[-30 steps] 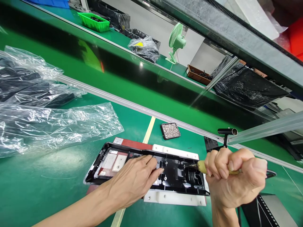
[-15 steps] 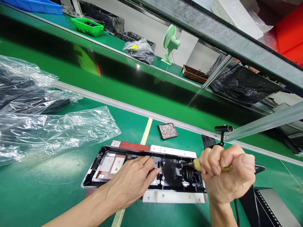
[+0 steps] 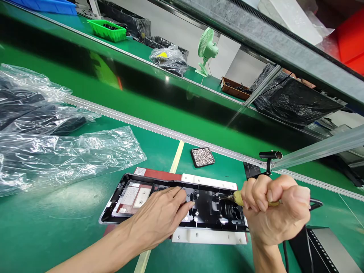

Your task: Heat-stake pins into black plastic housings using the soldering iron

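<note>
A long black plastic housing (image 3: 204,206) lies in a fixture with white rails (image 3: 209,236) and a red-brown base. My left hand (image 3: 163,208) rests flat across the middle of the housing, its fingers stretched out over the far part. My right hand (image 3: 275,208) is wrapped round the yellow handle of a corded tool (image 3: 238,198), probably a soldering iron. The tool's metal tip points left and meets the right part of the housing, near metal pieces. Behind the housing sits a small black tray (image 3: 203,157) full of tiny metal parts.
Clear plastic bags (image 3: 71,155) cover the left of the green table. A metal post (image 3: 318,146) and a black tube holder (image 3: 270,155) stand at the right, with a grey-black box (image 3: 332,250) in front. Beyond the partition are a green bin (image 3: 106,31) and a fan (image 3: 206,49).
The whole view has shifted very slightly. Both hands keep the same places on the housing and the tool.
</note>
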`<action>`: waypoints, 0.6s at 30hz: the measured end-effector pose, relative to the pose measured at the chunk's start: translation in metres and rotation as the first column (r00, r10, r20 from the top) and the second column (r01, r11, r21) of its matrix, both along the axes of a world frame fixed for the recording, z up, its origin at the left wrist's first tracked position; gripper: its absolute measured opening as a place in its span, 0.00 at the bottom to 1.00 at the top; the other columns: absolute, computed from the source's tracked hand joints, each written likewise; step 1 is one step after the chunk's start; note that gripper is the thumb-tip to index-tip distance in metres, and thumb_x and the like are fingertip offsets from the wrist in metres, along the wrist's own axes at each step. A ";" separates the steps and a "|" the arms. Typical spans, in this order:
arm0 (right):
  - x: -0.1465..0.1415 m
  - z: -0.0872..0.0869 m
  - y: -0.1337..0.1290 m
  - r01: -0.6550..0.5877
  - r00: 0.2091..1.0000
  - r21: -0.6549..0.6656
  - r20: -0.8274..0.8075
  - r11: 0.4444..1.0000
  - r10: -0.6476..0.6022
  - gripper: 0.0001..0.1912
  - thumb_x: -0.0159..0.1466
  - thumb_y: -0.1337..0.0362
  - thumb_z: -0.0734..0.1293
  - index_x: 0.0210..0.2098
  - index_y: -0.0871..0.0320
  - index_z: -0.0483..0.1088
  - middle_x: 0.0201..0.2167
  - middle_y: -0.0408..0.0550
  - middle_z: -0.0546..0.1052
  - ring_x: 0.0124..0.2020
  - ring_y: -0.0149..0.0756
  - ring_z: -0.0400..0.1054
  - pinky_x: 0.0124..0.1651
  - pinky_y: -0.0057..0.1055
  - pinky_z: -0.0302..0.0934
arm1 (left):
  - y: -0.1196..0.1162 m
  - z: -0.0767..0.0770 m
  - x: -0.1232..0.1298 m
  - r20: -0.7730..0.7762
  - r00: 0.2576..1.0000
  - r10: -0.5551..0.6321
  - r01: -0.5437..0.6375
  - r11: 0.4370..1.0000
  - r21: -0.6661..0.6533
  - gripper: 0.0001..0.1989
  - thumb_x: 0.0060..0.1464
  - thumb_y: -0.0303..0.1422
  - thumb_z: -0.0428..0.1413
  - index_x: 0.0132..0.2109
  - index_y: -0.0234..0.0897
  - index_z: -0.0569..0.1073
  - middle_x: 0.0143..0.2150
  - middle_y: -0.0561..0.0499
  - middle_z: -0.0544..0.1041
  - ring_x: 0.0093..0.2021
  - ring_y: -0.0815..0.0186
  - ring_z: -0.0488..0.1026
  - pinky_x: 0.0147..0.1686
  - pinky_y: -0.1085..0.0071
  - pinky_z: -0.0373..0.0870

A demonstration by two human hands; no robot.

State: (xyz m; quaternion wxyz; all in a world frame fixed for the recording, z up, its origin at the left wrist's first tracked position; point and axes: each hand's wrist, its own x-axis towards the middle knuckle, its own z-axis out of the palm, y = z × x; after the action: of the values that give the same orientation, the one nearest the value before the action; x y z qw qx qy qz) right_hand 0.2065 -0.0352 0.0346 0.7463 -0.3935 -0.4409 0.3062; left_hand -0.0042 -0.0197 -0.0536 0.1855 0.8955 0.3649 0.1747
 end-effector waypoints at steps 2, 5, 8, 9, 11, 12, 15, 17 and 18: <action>0.001 0.000 0.000 -0.005 1.000 0.007 0.001 1.000 0.005 0.21 0.69 0.56 0.64 0.21 0.56 0.64 0.11 0.35 0.58 0.11 0.25 0.48 0.12 0.23 0.52 | 0.000 0.000 0.000 -0.004 1.000 -0.003 0.003 1.000 0.002 0.15 0.74 0.35 0.44 0.35 0.40 0.64 0.30 0.53 0.71 0.28 0.62 0.71 0.27 0.65 0.59; 0.002 -0.001 0.001 -0.025 1.000 0.004 0.004 1.000 0.025 0.21 0.69 0.55 0.64 0.21 0.56 0.64 0.11 0.35 0.59 0.11 0.25 0.49 0.12 0.23 0.52 | 0.001 -0.001 0.000 -0.005 1.000 -0.001 0.001 1.000 0.002 0.15 0.74 0.35 0.43 0.35 0.40 0.64 0.30 0.53 0.71 0.28 0.62 0.71 0.27 0.64 0.60; 0.003 0.000 0.001 -0.032 0.999 -0.002 -0.007 0.999 0.032 0.22 0.69 0.55 0.64 0.21 0.56 0.64 0.11 0.35 0.59 0.11 0.25 0.49 0.12 0.23 0.52 | 0.001 -0.002 0.001 -0.001 1.000 0.001 -0.001 1.000 -0.001 0.16 0.74 0.35 0.43 0.35 0.40 0.64 0.30 0.53 0.71 0.28 0.62 0.71 0.27 0.64 0.60; 0.003 0.000 0.001 -0.030 0.999 -0.004 -0.013 1.000 0.030 0.22 0.69 0.55 0.64 0.21 0.56 0.64 0.11 0.35 0.59 0.11 0.25 0.49 0.12 0.23 0.52 | 0.001 -0.002 0.001 -0.001 1.000 0.002 -0.002 1.000 -0.002 0.16 0.74 0.36 0.43 0.35 0.40 0.64 0.30 0.53 0.71 0.28 0.62 0.71 0.27 0.64 0.60; 0.002 0.000 0.001 -0.031 0.999 -0.004 -0.019 1.000 0.031 0.22 0.69 0.55 0.64 0.21 0.56 0.64 0.11 0.35 0.59 0.11 0.25 0.49 0.12 0.23 0.52 | 0.001 -0.002 0.001 -0.003 1.000 0.005 -0.005 1.000 -0.002 0.16 0.74 0.36 0.43 0.35 0.40 0.64 0.30 0.53 0.72 0.28 0.62 0.72 0.27 0.64 0.61; 0.002 0.000 0.001 -0.033 0.999 -0.003 -0.019 0.999 0.033 0.22 0.69 0.55 0.64 0.21 0.56 0.64 0.11 0.35 0.59 0.11 0.25 0.49 0.12 0.23 0.52 | 0.001 -0.002 0.000 -0.004 1.000 0.005 -0.005 1.000 -0.002 0.16 0.74 0.36 0.43 0.35 0.40 0.64 0.30 0.53 0.72 0.28 0.62 0.72 0.28 0.64 0.61; 0.003 0.000 0.001 -0.039 0.999 -0.001 -0.013 0.999 0.039 0.22 0.69 0.54 0.65 0.21 0.56 0.64 0.11 0.35 0.59 0.11 0.25 0.49 0.12 0.23 0.52 | 0.000 -0.002 0.000 -0.006 1.000 0.008 -0.008 1.000 0.001 0.16 0.74 0.36 0.43 0.35 0.40 0.64 0.30 0.53 0.72 0.29 0.62 0.72 0.28 0.64 0.61; 0.004 0.000 0.001 -0.037 0.999 -0.003 -0.017 0.999 0.037 0.22 0.69 0.55 0.65 0.21 0.56 0.65 0.11 0.35 0.59 0.11 0.25 0.49 0.12 0.23 0.52 | 0.000 -0.002 0.000 -0.004 1.000 0.006 -0.006 1.000 0.006 0.15 0.74 0.36 0.43 0.35 0.40 0.64 0.30 0.53 0.72 0.29 0.61 0.72 0.28 0.64 0.61; 0.004 0.000 0.001 -0.038 0.999 -0.005 -0.019 0.999 0.038 0.22 0.69 0.55 0.65 0.21 0.56 0.65 0.11 0.35 0.59 0.11 0.25 0.49 0.12 0.23 0.52 | 0.000 -0.002 0.000 -0.002 1.000 0.005 -0.005 1.000 0.009 0.15 0.74 0.36 0.43 0.35 0.40 0.64 0.30 0.53 0.72 0.29 0.61 0.72 0.28 0.64 0.61</action>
State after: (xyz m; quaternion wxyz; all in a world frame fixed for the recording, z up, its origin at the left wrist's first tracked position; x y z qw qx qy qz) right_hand 0.2102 -0.0347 0.0344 0.7434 -0.3842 -0.4405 0.3250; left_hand -0.0038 -0.0194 -0.0557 0.1807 0.8956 0.3664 0.1759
